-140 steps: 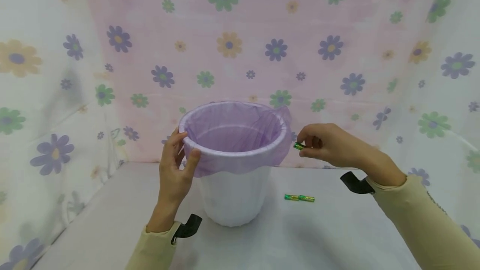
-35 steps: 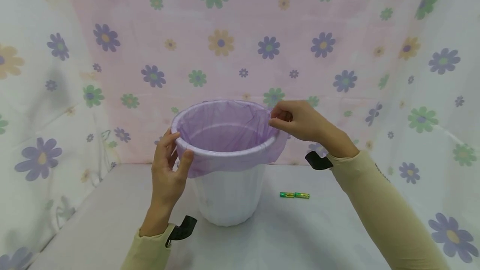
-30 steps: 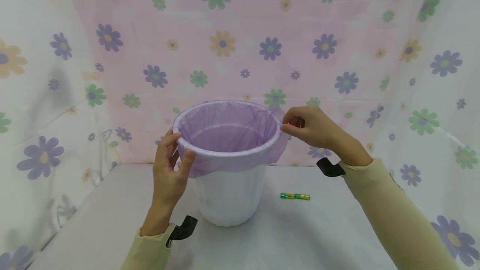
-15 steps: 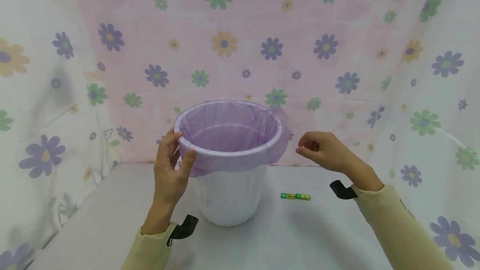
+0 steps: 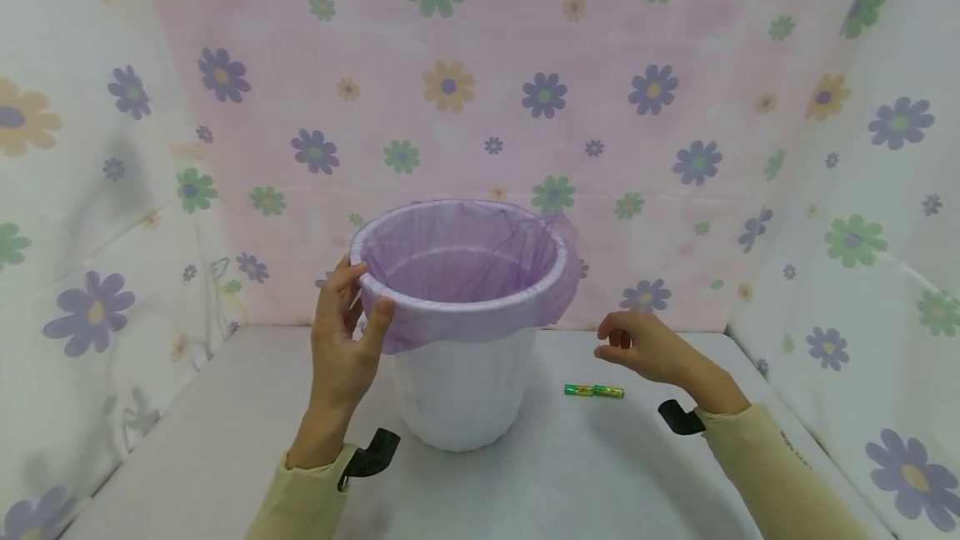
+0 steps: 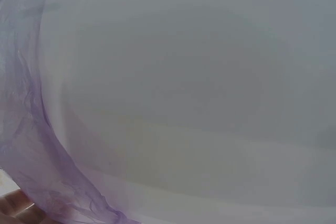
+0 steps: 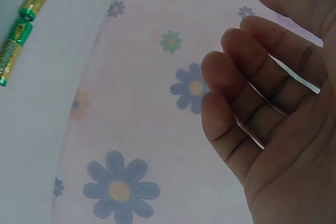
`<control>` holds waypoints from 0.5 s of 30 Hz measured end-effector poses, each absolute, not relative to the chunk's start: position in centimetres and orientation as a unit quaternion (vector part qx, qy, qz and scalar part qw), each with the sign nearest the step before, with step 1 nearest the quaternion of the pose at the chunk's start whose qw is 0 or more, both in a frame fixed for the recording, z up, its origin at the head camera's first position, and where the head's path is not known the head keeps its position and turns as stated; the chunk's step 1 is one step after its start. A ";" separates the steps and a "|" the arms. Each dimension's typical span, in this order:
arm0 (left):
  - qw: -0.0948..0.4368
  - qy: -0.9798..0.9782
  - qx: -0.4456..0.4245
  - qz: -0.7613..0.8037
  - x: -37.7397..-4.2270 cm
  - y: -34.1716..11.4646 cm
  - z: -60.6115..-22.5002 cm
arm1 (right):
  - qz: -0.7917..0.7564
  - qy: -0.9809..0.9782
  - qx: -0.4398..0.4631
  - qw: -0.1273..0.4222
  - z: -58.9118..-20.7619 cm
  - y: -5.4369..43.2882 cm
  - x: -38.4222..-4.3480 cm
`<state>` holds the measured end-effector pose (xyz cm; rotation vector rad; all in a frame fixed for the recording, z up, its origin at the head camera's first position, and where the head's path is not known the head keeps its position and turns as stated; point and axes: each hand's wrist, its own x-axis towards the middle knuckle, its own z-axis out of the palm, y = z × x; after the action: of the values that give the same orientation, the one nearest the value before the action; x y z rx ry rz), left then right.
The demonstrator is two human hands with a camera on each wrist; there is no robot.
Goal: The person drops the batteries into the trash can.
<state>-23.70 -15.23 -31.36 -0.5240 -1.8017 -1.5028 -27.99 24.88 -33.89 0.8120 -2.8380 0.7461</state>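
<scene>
A white trash bin (image 5: 465,398) stands on the table, lined with a thin purple plastic bag (image 5: 457,332) folded down over its rim. My left hand (image 5: 341,348) grips the bin's left rim, fingers at the side and thumb in front. The bin's wall (image 6: 184,103) fills most of the left wrist view. My right hand (image 5: 652,352) hovers to the right of the bin, its fingers loosely bent and holding nothing. Just below its fingertips, two green-and-gold batteries, one left (image 5: 578,390) and one right (image 5: 608,392), lie end to end on the table.
A white cloth covers the table (image 5: 585,482). Flowered curtains (image 5: 480,48) hang behind and along both sides. The bin's bottom is hidden behind its near rim and the bag.
The battery once pinched in my right hand is gone from it. That hand went to the bin's right rim, then moved away right and down toward the two batteries. My left hand stayed put.
</scene>
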 end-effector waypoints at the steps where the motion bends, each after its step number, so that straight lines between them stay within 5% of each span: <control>1: 0.359 -0.699 -0.204 -0.584 -23.7 -15.2 -31.3 | 0.245 -0.933 0.260 0.039 -34.5 25.0 -28.0; 15: 0.361 -0.701 -0.199 -0.582 -23.7 -15.3 -31.3 | 0.254 -0.941 0.219 -0.041 -40.8 26.4 -28.6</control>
<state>-23.75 -15.29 -31.32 -0.5135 -1.8050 -1.4990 -28.62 26.42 -40.84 0.7052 -3.0375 0.8205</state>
